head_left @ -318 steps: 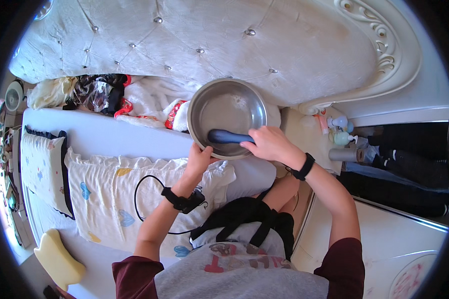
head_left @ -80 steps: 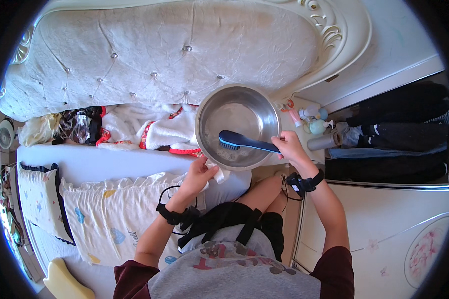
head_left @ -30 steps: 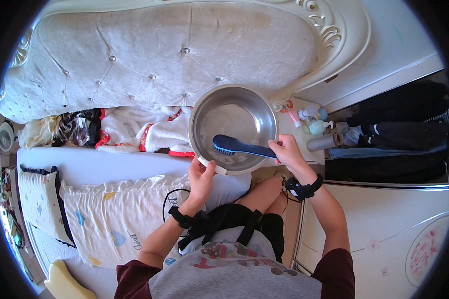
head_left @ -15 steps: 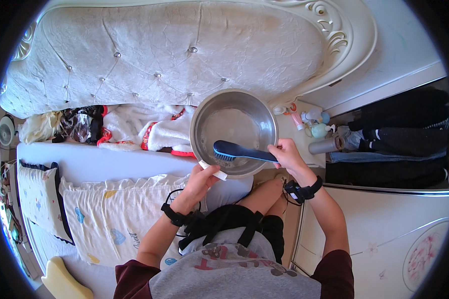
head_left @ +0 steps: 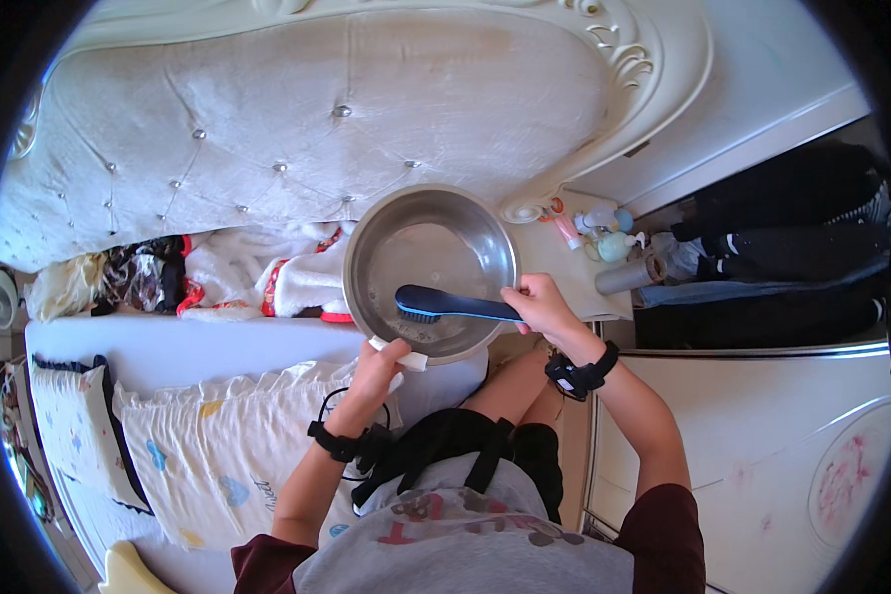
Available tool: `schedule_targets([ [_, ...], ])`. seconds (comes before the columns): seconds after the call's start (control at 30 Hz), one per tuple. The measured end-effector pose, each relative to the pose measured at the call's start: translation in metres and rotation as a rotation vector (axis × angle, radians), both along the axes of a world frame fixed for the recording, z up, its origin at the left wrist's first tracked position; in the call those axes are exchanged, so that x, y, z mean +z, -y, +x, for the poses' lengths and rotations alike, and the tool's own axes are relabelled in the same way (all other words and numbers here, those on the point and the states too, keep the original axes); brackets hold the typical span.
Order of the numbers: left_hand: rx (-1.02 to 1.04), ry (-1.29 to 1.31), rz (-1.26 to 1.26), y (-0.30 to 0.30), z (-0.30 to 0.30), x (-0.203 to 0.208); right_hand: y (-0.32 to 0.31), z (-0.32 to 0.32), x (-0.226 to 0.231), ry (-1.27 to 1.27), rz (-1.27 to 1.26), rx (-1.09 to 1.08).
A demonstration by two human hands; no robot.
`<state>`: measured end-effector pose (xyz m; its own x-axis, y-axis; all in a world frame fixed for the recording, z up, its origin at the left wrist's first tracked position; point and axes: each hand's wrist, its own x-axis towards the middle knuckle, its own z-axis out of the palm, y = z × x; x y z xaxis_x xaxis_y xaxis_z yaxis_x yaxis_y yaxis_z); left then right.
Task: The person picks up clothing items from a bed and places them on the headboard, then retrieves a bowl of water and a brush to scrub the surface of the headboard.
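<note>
A round stainless steel basin (head_left: 431, 213) with a little liquid and a few bubbles in its bottom is in front of me. My left hand (head_left: 374, 371) is closed around a flat white strip (head_left: 402, 354) at the basin's near left rim. I cannot tell what the strip is. My right hand (head_left: 542, 303) grips the handle end of a dark blue scrub brush (head_left: 455, 303) at the basin's right rim. The brush reaches across the basin, its bristles facing down inside. Whether they touch the bottom is not plain.
White and red fluffy clothing (head_left: 257, 272) lies along the tufted headboard (head_left: 297, 99). To the right, bottles and a pink tube (head_left: 568, 231) stand on a small stand beside a grey cylinder (head_left: 632, 275). Dark clothes (head_left: 792, 252) hang beyond. A patterned pillow (head_left: 81, 426) lies left.
The whole view has shifted, so the basin, hands and room sit farther left. Both hands keep their holds, and the brush lies much the same in the basin.
</note>
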<state>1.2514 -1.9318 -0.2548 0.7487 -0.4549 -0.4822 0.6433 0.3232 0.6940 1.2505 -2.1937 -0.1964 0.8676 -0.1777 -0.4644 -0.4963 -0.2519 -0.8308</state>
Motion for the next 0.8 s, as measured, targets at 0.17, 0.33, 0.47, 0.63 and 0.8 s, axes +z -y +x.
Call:
schedule_targets([
  [0.17, -0.296, -0.002, 0.228, -0.004, 0.008, 0.011, 0.007, -0.006, -0.007, -0.008, 0.0, -0.007],
  [0.33, -0.116, 0.005, 0.187, 0.001, -0.001, 0.007, 0.005, -0.011, -0.005, -0.001, -0.004, -0.011],
  [0.47, -0.041, 0.02, 0.195, 0.006, -0.007, 0.015, 0.01, -0.013, -0.005, 0.0, 0.0, -0.017],
  [0.63, 0.075, 0.057, 0.2, 0.012, -0.013, 0.028, 0.012, -0.013, -0.007, -0.002, -0.008, -0.034],
  [0.8, 0.125, 0.172, 0.29, 0.014, -0.016, 0.018, 0.003, -0.013, 0.002, 0.012, -0.005, -0.072],
])
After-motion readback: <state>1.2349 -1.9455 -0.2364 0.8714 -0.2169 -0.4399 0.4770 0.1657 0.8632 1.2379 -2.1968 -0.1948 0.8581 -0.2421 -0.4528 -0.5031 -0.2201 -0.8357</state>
